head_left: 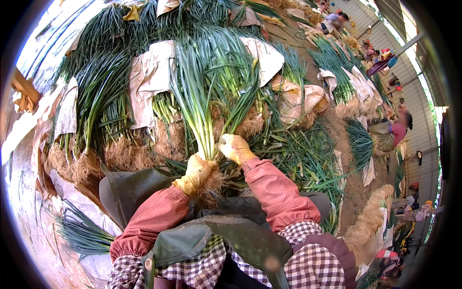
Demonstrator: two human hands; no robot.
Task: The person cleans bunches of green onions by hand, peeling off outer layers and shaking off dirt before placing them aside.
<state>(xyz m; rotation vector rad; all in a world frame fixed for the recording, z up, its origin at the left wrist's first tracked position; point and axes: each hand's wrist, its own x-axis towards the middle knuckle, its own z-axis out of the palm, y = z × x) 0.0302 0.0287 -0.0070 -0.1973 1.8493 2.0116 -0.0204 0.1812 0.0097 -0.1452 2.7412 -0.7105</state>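
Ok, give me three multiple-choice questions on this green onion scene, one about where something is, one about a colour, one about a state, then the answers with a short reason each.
1. Where does the left hand grip the bunch of green onions?
A. at the leaf tips
B. at the base, just above the roots
C. halfway up the leaves

2. What colour are the gloves on both hands?
A. blue
B. black
C. yellow

3. How does the held bunch stand?
A. roots down, leaves fanning upward in the picture
B. lying flat on the ground
C. wrapped in paper

Answers:
1 B, the left hand closes round the white stalks with the tangled roots hanging below it.
2 C, both gloves show yellow beyond the red checked sleeves.
3 A, the roots sit at the hands and the green leaves spread away from them; the right hand grips the stalks beside the left.
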